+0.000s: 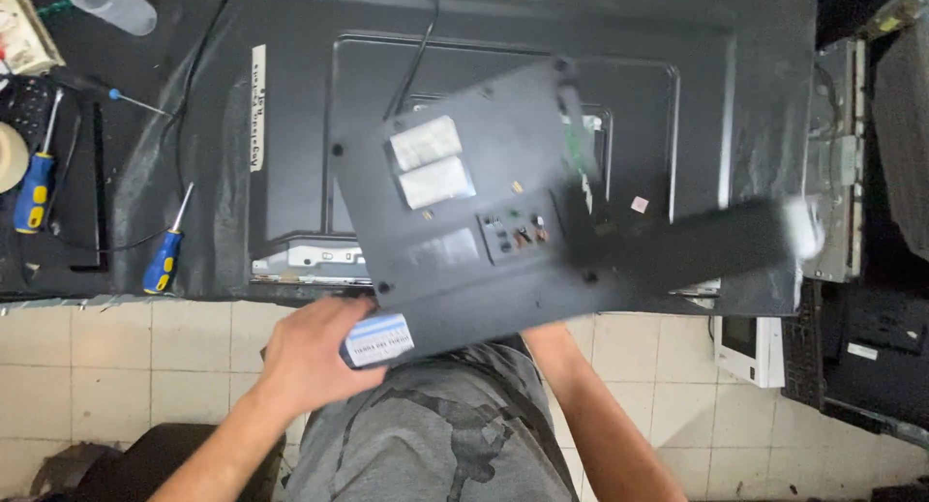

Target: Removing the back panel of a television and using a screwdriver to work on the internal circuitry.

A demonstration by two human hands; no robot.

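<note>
A dark, black-covered workbench [774,37] fills the far part of the scene, its near edge running across the middle. Below it, near the viewer, lies a floor of pale cream square tiles with grey grout [116,366]. On the right, against the bench, stand grey metal equipment frames [837,163] and, lower, a small white box-shaped device [750,347] on the tiles. Light is even and soft, without hard shadows.
</note>
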